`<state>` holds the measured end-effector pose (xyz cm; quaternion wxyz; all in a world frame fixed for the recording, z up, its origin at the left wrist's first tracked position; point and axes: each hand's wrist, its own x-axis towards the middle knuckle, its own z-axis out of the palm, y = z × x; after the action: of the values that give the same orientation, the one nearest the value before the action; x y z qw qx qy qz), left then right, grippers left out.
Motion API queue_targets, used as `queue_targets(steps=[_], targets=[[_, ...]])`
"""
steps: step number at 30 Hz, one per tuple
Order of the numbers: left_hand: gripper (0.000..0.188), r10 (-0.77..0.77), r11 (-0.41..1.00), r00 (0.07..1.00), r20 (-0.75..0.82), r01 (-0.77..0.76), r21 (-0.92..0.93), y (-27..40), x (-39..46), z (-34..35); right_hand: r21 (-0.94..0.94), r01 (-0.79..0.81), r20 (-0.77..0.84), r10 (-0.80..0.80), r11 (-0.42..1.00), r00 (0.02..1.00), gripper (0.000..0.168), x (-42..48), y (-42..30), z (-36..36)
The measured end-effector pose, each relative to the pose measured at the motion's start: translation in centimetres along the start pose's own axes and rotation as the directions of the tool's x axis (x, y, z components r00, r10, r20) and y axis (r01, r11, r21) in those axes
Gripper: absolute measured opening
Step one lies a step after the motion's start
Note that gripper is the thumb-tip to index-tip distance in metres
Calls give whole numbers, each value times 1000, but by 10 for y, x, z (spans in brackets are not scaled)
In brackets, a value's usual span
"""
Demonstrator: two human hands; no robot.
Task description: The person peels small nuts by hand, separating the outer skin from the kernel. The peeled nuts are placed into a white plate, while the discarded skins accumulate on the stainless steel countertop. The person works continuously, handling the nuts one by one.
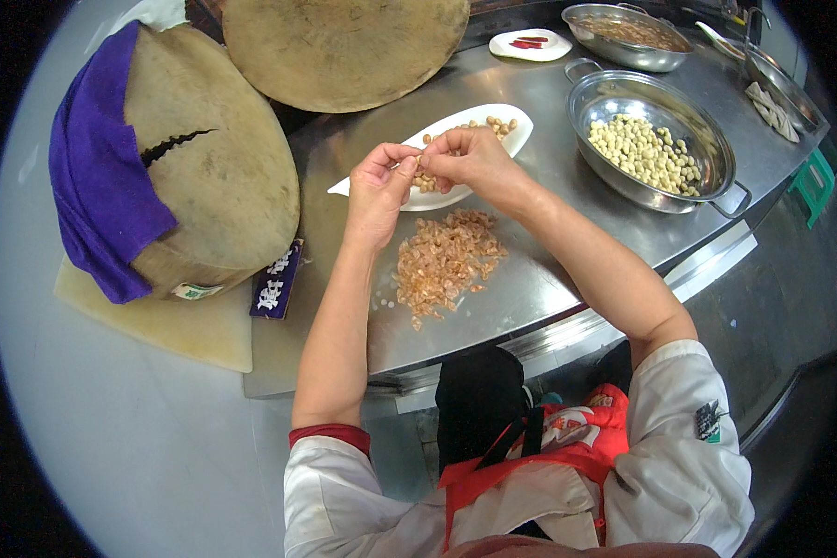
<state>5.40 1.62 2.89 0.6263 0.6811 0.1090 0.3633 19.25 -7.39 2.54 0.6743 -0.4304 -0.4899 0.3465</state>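
Observation:
Over a white leaf-shaped dish (516,134), my left hand (382,183) and my right hand (476,166) meet at the fingertips. Between them they pinch a small peanut, largely hidden by the fingers. Unpeeled peanuts (500,126) with reddish-brown skins lie in the dish, partly covered by my hands. Below the dish, a loose heap of papery peanut skins (441,264) is spread on the steel counter. At the right, a two-handled stainless steel pan (596,94) holds many pale peeled peanuts (643,155).
Two round wooden chopping blocks (230,174) (349,49) stand left and behind, a purple cloth (104,181) draped over one. A white plate (499,47) with red chili pieces and a metal pan of brown liquid (628,33) are at the back of the steel counter (530,265).

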Motion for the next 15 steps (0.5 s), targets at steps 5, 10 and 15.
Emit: queue_targets(steps=[5, 10, 15], targets=[[11, -79, 982, 993, 82, 92, -166, -1, 0, -4, 61, -36, 36, 34, 997, 999, 13, 3, 3, -3], [13, -130, 927, 980, 153, 175, -331, -3, 1, -7, 72, -19, 49, 16, 997, 999, 12, 2, 1, -3], [13, -138, 924, 975, 174, 190, -333, -2, 0, -3, 35, 11, 28, -12, 999, 1000, 15, 2, 0, -4]])
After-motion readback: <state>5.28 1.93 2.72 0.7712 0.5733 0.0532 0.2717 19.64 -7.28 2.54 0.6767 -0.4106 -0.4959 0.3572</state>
